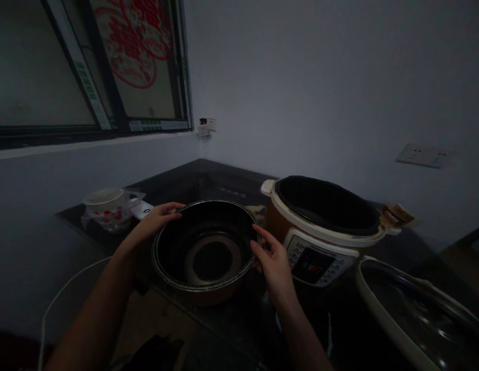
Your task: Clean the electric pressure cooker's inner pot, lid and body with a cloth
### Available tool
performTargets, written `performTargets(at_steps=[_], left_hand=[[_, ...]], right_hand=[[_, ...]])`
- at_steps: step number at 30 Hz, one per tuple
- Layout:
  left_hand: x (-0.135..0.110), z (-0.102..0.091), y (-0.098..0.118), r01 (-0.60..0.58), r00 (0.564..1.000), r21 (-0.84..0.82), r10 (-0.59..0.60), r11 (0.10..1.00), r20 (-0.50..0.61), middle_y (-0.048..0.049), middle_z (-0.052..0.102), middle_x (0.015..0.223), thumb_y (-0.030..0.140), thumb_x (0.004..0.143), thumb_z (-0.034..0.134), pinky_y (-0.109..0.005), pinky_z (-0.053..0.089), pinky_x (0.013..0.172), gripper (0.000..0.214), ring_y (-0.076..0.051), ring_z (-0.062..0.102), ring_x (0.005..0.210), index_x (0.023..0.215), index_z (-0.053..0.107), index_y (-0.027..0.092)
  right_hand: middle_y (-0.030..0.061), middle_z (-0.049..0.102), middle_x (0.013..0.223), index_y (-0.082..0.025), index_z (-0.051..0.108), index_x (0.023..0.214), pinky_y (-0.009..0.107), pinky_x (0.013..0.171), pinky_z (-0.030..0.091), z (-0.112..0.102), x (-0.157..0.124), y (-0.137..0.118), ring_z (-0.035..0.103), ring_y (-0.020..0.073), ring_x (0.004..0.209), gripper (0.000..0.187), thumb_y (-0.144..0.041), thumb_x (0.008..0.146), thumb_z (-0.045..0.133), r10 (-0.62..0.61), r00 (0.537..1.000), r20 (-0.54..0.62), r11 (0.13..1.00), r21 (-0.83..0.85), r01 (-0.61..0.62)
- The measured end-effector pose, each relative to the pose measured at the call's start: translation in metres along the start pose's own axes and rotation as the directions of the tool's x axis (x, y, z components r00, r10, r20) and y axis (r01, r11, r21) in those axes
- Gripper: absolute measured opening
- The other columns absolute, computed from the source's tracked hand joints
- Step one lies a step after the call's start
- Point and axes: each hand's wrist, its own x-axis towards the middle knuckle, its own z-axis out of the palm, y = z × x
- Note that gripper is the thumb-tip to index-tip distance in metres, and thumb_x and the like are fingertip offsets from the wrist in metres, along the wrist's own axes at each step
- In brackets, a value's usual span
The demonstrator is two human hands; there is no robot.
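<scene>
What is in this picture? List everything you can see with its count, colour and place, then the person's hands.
Pot: 1, black inside, between the hands
Cooker: 1, brown and white, right of the pot
Lid: 1, pale rim, lower right
Cup: 1, white and red, in clear plastic, left
Counter: 1, dark, under the cooker
Brown item: 1, right of the cooker, unclear
Cord: 1, white, lower left
Window: 1, dark frame, upper left
Decals: at least 2, red, on the window
Sockets: at least 2, white, corner and right wall
Walls: 2, pale, behind
Left hand: 1, pot's left rim
Right hand: 1, pot's right rim
</scene>
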Motion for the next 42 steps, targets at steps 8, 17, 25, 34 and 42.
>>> performTargets(at_steps=[8, 17, 25, 34, 42], left_hand=[[-0.001, 0.007, 0.002, -0.007, 1.0, 0.039, 0.008, 0.999, -0.012, 0.0002, 0.069, 0.075, 0.033, 0.054, 0.075, -0.027, 0.049, 0.061, 0.043, -0.017, 0.065, 0.062, 0.093, 0.066, 0.019], [-0.001, 0.011, 0.001, -0.013, 1.0, 0.04, 0.014, 0.999, -0.028, 0.0007, 0.069, 0.07, 0.037, 0.049, 0.079, -0.027, 0.049, 0.058, 0.046, -0.017, 0.064, 0.06, 0.09, 0.068, 0.018], [-0.008, 0.012, -0.005, 0.031, 0.998, -0.039, -0.033, 0.999, -0.048, -0.0033, 0.074, 0.081, 0.041, 0.056, 0.08, -0.027, 0.052, 0.064, 0.055, -0.018, 0.068, 0.068, 0.102, 0.067, 0.015], [-0.064, 0.031, -0.019, 0.091, 0.97, -0.282, -0.149, 0.955, -0.192, 0.0007, 0.075, 0.097, 0.028, 0.066, 0.077, -0.021, 0.056, 0.07, 0.055, -0.018, 0.071, 0.086, 0.118, 0.061, 0.026], [-0.089, 0.06, -0.019, 0.027, 0.964, -0.424, -0.136, 0.905, -0.228, 0.0062, 0.075, 0.09, 0.019, 0.057, 0.074, -0.021, 0.058, 0.059, 0.051, -0.018, 0.071, 0.074, 0.107, 0.066, 0.028]], right_hand=[[-0.0062, 0.045, 0.069, -0.018, 0.061, 0.12, 0.022, 0.043, 0.035, -0.007, 0.008, 0.011, 0.043, 0.007, 0.049, 0.058, -0.041, 0.068, 0.07, 0.001, 1.0, 0.008, 1.0, -0.017, -0.001], [-0.0056, 0.046, 0.069, -0.017, 0.061, 0.118, 0.023, 0.047, 0.035, -0.01, 0.009, 0.016, 0.044, 0.0088, 0.053, 0.054, -0.037, 0.069, 0.068, 0.001, 0.999, 0.034, 1.0, -0.007, -0.001], [-0.0058, 0.05, 0.069, -0.02, 0.059, 0.124, 0.021, 0.045, 0.034, -0.019, 0.002, 0.019, 0.047, 0.0079, 0.051, 0.054, -0.034, 0.072, 0.067, -0.088, 0.993, 0.081, 0.996, -0.017, 0.089], [0.007, 0.07, 0.091, -0.02, 0.068, 0.11, 0.031, 0.065, 0.051, -0.117, -0.07, 0.027, 0.064, 0.0182, 0.075, 0.038, -0.043, 0.081, 0.06, -0.075, 0.997, 0.007, 0.932, -0.354, 0.072], [0.0135, 0.063, 0.116, -0.017, 0.063, 0.118, 0.045, 0.095, 0.044, -0.185, -0.097, 0.062, 0.057, 0.0293, 0.109, 0.041, -0.04, 0.088, 0.047, -0.272, 0.946, -0.176, 0.49, -0.871, -0.022]])
